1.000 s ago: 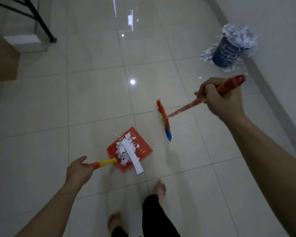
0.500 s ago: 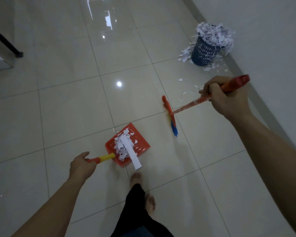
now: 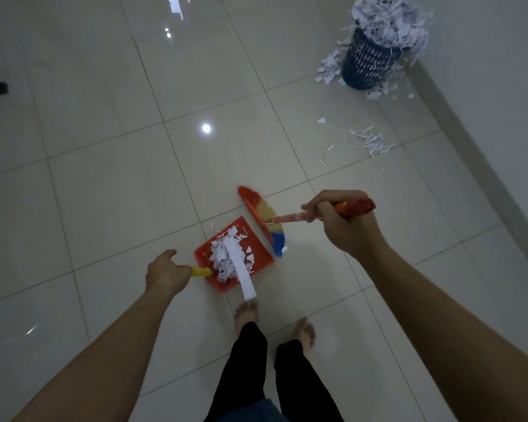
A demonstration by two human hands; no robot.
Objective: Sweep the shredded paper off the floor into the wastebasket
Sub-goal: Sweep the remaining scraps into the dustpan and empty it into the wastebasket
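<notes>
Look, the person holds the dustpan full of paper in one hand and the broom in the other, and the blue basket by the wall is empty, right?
Not quite. The head view shows the blue basket overflowing with shredded paper, not empty. The rest holds: the left hand holds the loaded dustpan, the right hand the broom.

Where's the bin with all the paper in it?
The dark blue mesh wastebasket stands top right in the head view, against the wall, overflowing with shredded paper.

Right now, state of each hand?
Left hand: closed, gripping the dustpan by its handle.
Right hand: closed, gripping the broom by its handle.
</notes>
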